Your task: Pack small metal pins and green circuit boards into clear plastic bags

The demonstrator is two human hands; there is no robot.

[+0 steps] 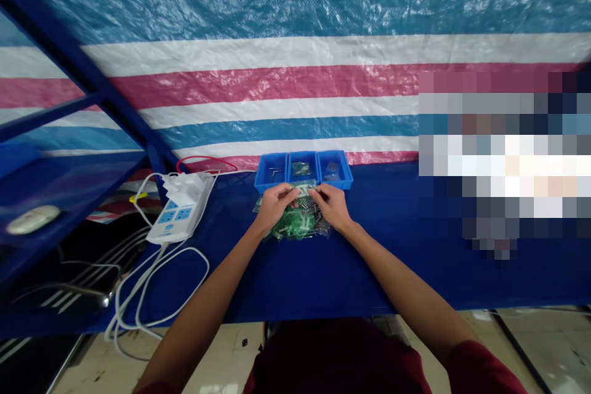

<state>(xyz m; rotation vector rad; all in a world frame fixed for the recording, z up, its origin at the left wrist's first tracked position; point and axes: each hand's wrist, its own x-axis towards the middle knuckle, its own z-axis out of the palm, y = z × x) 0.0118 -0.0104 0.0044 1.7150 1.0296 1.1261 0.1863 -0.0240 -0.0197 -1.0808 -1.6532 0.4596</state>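
Between my two hands a small clear plastic bag (303, 187) with pale pieces inside is stretched just in front of the blue bins. My left hand (277, 202) pinches its left side, and my right hand (330, 203) pinches its right side. Below and around them lies a pile of small bags, some green (298, 223), with screws or similar small parts. Three blue bins stand side by side behind the hands: the left bin (265, 183) holds thin metal pieces, the middle one (302, 156) a greenish bag, the right one (342, 184) small clear bags.
A white power strip (170, 231) with plugs and looped white cables (203, 258) lies on the blue table (305, 289) at the left. Striped sheeting hangs behind. A pale mouse-like object (33, 220) sits far left. The right side is pixelated.
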